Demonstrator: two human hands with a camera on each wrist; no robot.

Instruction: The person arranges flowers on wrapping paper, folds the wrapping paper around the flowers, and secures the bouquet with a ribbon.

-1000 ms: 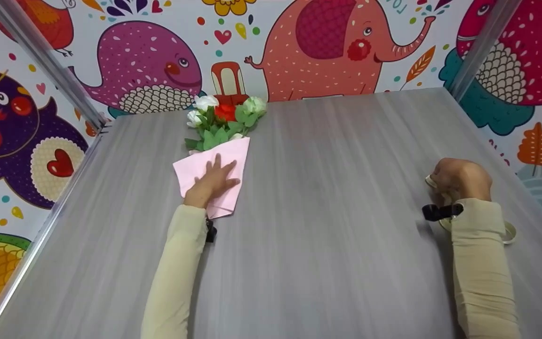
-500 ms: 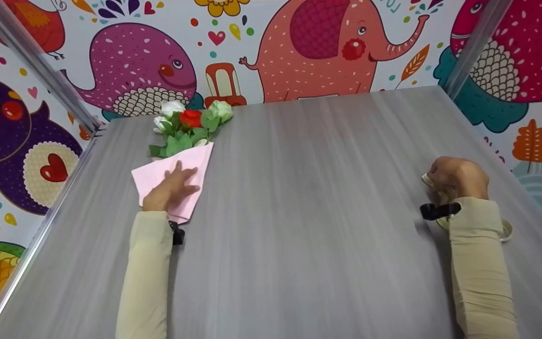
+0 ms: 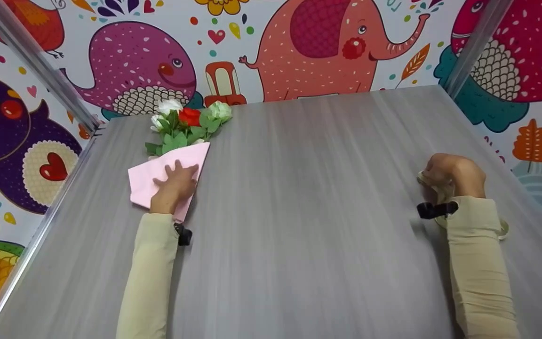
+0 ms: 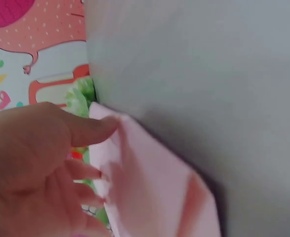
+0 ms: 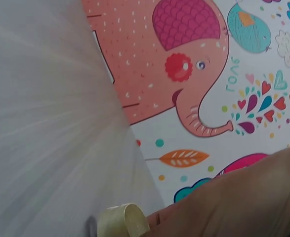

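On the left of the table, a bouquet of artificial flowers (image 3: 188,117), white, red and pale green with leaves, lies wrapped in pink paper (image 3: 151,176). My left hand (image 3: 175,186) rests on this wrap with its fingers spread; in the left wrist view the thumb (image 4: 93,129) touches the paper's edge. Far to the right, my right hand (image 3: 457,174) has its fingers curled and holds a cream ribbon (image 3: 445,190). One curled end of the ribbon (image 5: 117,221) sticks out past the fingers in the right wrist view. The flower stems are hidden under the paper.
Grey wood-grain table (image 3: 299,212) spans the area between the hands. A wall with cartoon animals (image 3: 322,52) stands along its back edge, and a metal rail (image 3: 40,240) borders the left side. A loop of ribbon shows beside the right cuff (image 3: 473,214).
My left hand has slid the bouquet leftwards across the table, then shifted slightly right over the wrap. The right hand stays nearly in place with the ribbon.
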